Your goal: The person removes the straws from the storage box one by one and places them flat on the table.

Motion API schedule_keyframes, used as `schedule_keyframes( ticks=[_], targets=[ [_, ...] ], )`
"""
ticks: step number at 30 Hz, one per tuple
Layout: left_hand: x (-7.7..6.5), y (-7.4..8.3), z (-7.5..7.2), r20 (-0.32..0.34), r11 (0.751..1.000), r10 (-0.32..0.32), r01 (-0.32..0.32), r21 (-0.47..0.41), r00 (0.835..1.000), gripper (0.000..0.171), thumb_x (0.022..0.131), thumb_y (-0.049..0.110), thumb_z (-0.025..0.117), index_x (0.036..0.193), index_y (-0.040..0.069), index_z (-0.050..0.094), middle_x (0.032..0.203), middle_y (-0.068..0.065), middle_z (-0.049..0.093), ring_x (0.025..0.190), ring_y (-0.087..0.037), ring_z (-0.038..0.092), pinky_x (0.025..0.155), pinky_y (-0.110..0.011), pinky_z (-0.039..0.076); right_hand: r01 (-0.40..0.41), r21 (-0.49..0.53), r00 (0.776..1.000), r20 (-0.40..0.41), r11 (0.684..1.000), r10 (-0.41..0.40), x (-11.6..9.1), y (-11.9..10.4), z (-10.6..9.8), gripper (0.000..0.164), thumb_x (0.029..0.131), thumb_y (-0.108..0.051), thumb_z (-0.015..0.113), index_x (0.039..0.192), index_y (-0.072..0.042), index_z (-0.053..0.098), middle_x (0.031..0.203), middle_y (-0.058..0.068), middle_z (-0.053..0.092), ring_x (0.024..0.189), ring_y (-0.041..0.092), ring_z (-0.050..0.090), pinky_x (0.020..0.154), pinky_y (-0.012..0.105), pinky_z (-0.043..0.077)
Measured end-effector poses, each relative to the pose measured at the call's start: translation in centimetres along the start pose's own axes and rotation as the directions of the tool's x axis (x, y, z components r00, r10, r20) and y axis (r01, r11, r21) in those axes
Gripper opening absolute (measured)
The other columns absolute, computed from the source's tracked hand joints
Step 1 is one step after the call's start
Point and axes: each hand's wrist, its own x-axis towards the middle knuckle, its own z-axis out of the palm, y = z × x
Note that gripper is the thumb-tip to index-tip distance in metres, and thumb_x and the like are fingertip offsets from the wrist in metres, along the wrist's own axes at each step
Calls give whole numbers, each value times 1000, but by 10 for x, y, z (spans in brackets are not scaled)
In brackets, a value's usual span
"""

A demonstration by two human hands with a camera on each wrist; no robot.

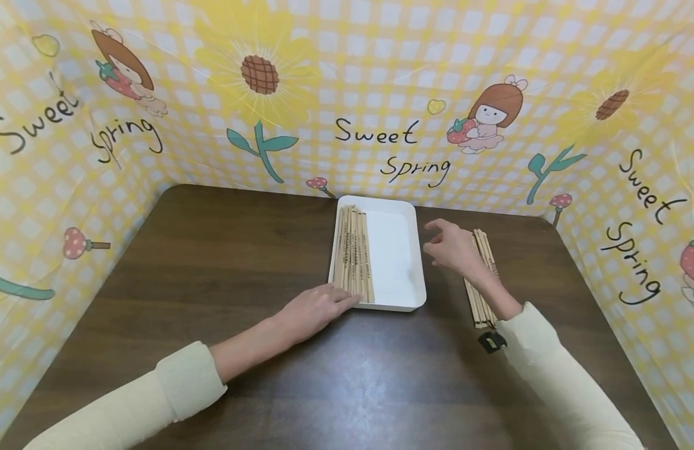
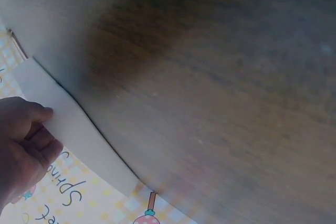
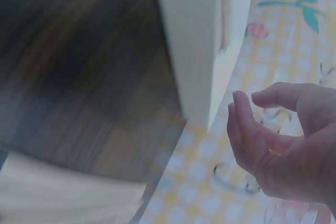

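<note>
A white rectangular tray (image 1: 393,262) stands near the far side of the table. Along its left half lies a row of long, thin tan sticks (image 1: 352,256) with dark printing. My left hand (image 1: 318,309) rests at the tray's near left corner, fingers reaching over the near ends of the sticks. In the left wrist view its thumb is right at the rim. To the right of the tray my right hand (image 1: 453,247) hovers with loosely bent fingers and nothing between them. Under that hand and forearm, partly hidden, lies a bundle of similar sticks (image 1: 477,306).
The brown wooden table (image 1: 240,250) is enclosed on three sides by yellow checked fabric (image 1: 369,94) with printed flowers. The tray's far end stands close to the back fabric. A small black device (image 1: 492,342) shows at the right cuff.
</note>
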Motion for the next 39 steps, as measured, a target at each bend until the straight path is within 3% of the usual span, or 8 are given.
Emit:
schedule_keyframes(
  ticks=[6, 14, 20, 24, 29, 39],
  targets=[
    [2, 1, -1, 19, 1000, 3, -3, 6, 1000, 40, 87, -7, 67, 127, 1, 65, 121, -12, 69, 110, -24, 65, 93, -41, 53, 37, 32, 999, 32, 999, -38, 13, -23, 30, 48, 90, -6, 61, 137, 3, 53, 103, 24, 67, 67, 25, 71, 66, 39, 61],
    [3, 1, -2, 36, 1000, -7, 6, 9, 999, 41, 88, -6, 66, 128, 2, 65, 122, -11, 68, 110, -24, 65, 94, -41, 52, -7, 14, 995, 103, 1000, 6, 28, -30, 62, 50, 90, -6, 64, 137, 3, 52, 99, 22, 69, 66, 23, 71, 61, 33, 60],
    [4, 1, -2, 26, 1000, -10, 10, 10, 1000, 41, 89, -4, 66, 129, 3, 65, 122, -10, 68, 108, -25, 65, 92, -38, 53, -18, -36, 989, 149, 999, 23, 34, -33, 84, 52, 90, -11, 68, 138, 2, 51, 83, 12, 70, 62, 19, 69, 57, 29, 58],
    [4, 1, -2, 30, 1000, -8, 7, 22, 1000, 40, 88, -4, 67, 128, 3, 65, 121, -11, 68, 108, -25, 65, 92, -38, 53, -15, -69, 987, 156, 998, 25, 36, -38, 93, 54, 87, -9, 67, 137, 4, 50, 78, 14, 68, 58, 19, 69, 55, 28, 57],
    [3, 1, -2, 47, 999, -4, 2, 43, 999, 42, 87, -6, 67, 128, 2, 65, 122, -11, 68, 111, -24, 65, 95, -40, 52, -20, -96, 988, 151, 995, 35, 36, -47, 99, 53, 84, -7, 68, 133, 7, 51, 96, 24, 68, 57, 20, 69, 53, 29, 57],
    [0, 0, -1, 44, 999, 2, -4, 42, 999, 42, 86, -6, 68, 128, 2, 65, 121, -11, 68, 111, -23, 64, 96, -42, 51, -23, -118, 988, 149, 993, 41, 37, -51, 111, 36, 85, -5, 67, 117, 6, 55, 87, 14, 64, 56, 18, 66, 49, 27, 55]
  ],
)
